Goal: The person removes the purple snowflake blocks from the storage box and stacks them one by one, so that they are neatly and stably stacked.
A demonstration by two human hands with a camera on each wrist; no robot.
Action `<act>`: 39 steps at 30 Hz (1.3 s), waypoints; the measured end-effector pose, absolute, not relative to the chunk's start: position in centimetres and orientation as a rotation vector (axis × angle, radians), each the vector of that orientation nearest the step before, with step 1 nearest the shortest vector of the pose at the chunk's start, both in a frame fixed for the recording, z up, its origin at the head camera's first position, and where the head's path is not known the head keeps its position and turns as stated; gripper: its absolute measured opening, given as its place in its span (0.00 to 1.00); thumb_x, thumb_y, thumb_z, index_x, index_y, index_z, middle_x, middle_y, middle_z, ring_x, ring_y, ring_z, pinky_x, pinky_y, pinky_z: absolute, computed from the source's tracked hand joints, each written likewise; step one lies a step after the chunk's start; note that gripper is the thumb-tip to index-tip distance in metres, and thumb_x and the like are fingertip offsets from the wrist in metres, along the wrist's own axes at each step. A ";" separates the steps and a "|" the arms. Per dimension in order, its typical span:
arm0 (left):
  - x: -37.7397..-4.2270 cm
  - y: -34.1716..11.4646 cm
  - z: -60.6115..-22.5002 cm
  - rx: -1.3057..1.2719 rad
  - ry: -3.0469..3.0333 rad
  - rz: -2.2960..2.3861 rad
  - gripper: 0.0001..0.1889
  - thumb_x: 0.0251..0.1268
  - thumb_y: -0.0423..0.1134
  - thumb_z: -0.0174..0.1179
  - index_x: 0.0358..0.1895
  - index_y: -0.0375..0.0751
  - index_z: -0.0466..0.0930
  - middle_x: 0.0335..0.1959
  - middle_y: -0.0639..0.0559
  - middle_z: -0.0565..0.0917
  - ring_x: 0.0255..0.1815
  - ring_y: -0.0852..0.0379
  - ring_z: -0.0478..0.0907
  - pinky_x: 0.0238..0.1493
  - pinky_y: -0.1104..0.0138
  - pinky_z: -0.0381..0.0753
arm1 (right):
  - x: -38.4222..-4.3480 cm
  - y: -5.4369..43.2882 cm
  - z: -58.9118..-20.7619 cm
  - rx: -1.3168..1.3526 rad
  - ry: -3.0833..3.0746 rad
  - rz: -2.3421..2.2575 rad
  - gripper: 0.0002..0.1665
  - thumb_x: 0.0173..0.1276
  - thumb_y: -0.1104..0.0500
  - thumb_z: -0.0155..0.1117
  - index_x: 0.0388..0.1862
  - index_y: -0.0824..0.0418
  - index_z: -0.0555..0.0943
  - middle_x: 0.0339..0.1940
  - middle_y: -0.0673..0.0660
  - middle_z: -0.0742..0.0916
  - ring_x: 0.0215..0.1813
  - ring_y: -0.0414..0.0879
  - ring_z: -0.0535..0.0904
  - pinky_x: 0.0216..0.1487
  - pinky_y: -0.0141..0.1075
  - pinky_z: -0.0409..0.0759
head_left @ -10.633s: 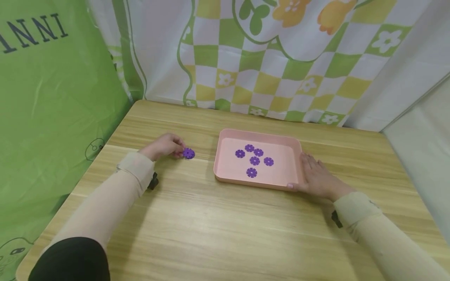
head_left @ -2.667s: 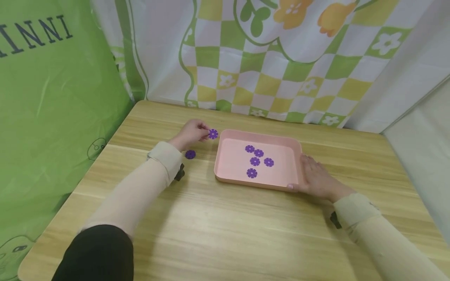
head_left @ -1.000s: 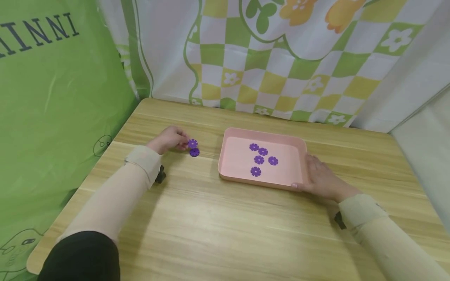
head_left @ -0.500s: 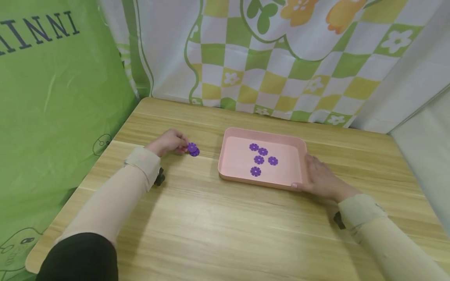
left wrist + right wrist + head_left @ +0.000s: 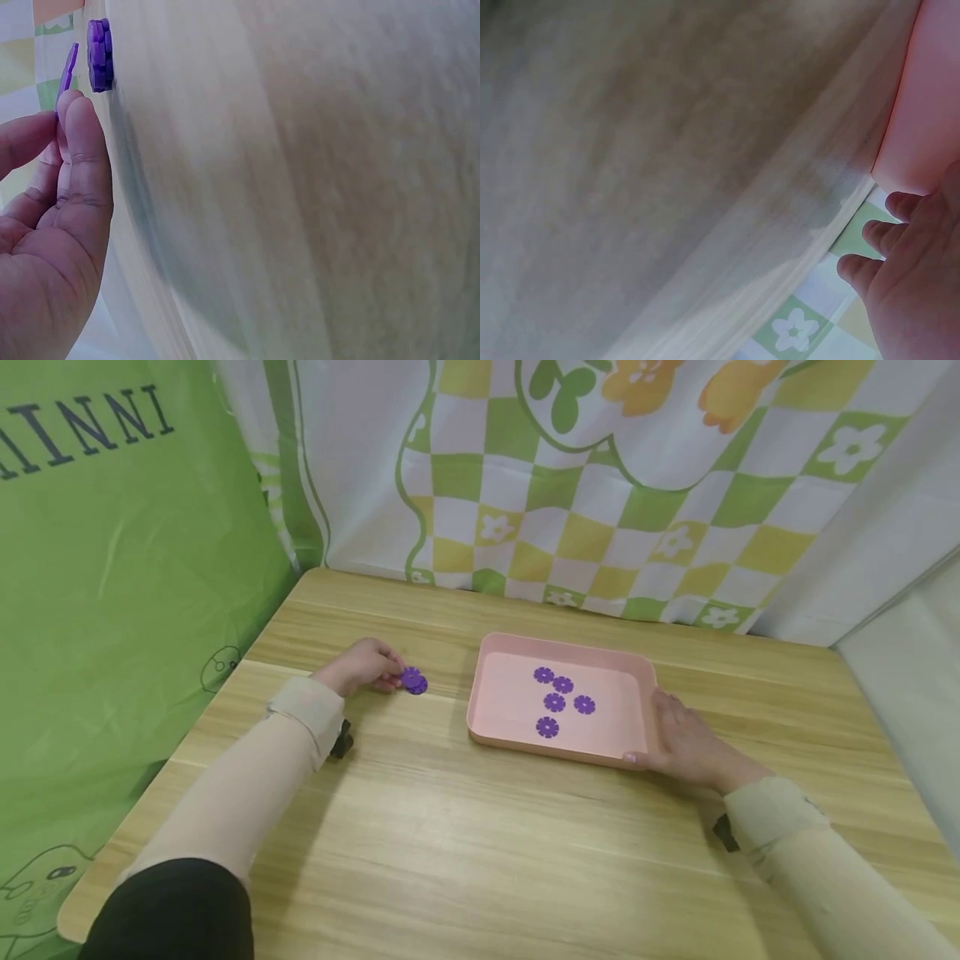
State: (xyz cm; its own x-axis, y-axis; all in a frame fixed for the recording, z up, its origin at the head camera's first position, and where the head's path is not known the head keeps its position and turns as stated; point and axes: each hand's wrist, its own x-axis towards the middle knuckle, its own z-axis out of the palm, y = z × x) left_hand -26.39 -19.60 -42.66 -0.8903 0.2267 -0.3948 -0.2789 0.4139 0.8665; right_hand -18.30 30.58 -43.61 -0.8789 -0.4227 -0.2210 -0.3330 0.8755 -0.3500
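Note:
My left hand (image 5: 367, 665) pinches a purple notched plastic disc (image 5: 67, 75) between thumb and fingertips. Just beside the held disc, a short stack of like discs (image 5: 100, 56) lies on the wooden table, left of the tray. From the head view the held disc (image 5: 410, 677) overlaps the stack; the left wrist view shows a small gap between them. At the right, my right hand (image 5: 686, 745) rests against the end wall of the pink tray (image 5: 555, 752), fingers extended along its outside, thumb at the front rim. Inside the tray lie several loose purple discs (image 5: 554, 702).
The wooden table (image 5: 480, 852) carries the tray near its middle. A checked curtain (image 5: 570, 527) hangs right behind the table's far edge, and a green cloth (image 5: 135, 610) hangs along the left side.
One disc has left the tray in my left hand, which carried it left and then lowered it toward the stack. My right hand has stayed at the tray.

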 end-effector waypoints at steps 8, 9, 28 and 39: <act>-26.3 -19.6 -43.0 -0.059 2.215 1.470 0.07 0.77 0.24 0.50 0.48 0.21 0.76 0.33 0.44 0.81 0.30 0.58 0.79 0.36 0.70 0.86 | -18.3 30.7 -43.7 -0.578 2.759 -0.445 0.74 0.69 0.33 0.65 0.78 0.81 0.31 0.78 0.84 0.44 0.77 0.81 0.43 0.76 0.70 0.44; -26.3 -19.6 -43.0 -0.059 2.213 1.472 0.07 0.77 0.24 0.50 0.48 0.21 0.76 0.33 0.44 0.81 0.30 0.59 0.79 0.36 0.70 0.86 | -18.3 30.6 -43.7 -0.578 2.761 -0.449 0.74 0.69 0.33 0.65 0.78 0.81 0.32 0.78 0.84 0.44 0.77 0.81 0.43 0.76 0.70 0.44; -26.4 -19.5 -43.1 -0.074 2.177 1.471 0.07 0.77 0.24 0.51 0.48 0.20 0.76 0.32 0.46 0.81 0.29 0.60 0.80 0.35 0.71 0.86 | -18.1 30.5 -43.6 -0.558 2.768 -0.471 0.74 0.68 0.34 0.66 0.78 0.80 0.31 0.78 0.84 0.45 0.77 0.80 0.43 0.76 0.70 0.45; -26.5 -19.4 -43.3 -0.113 2.156 1.504 0.09 0.76 0.23 0.51 0.50 0.18 0.75 0.31 0.45 0.80 0.29 0.59 0.80 0.36 0.71 0.86 | -18.1 30.4 -43.8 -0.522 2.752 -0.478 0.75 0.68 0.33 0.66 0.78 0.79 0.30 0.79 0.83 0.43 0.78 0.79 0.41 0.77 0.68 0.42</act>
State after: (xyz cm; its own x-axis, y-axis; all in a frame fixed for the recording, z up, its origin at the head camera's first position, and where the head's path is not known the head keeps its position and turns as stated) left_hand -26.52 -19.36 -43.33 -0.8692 0.2134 -0.4461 -0.3449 0.3849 0.8561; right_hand -18.10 30.41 -43.75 -0.8894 -0.3974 -0.2260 -0.2978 0.8787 -0.3732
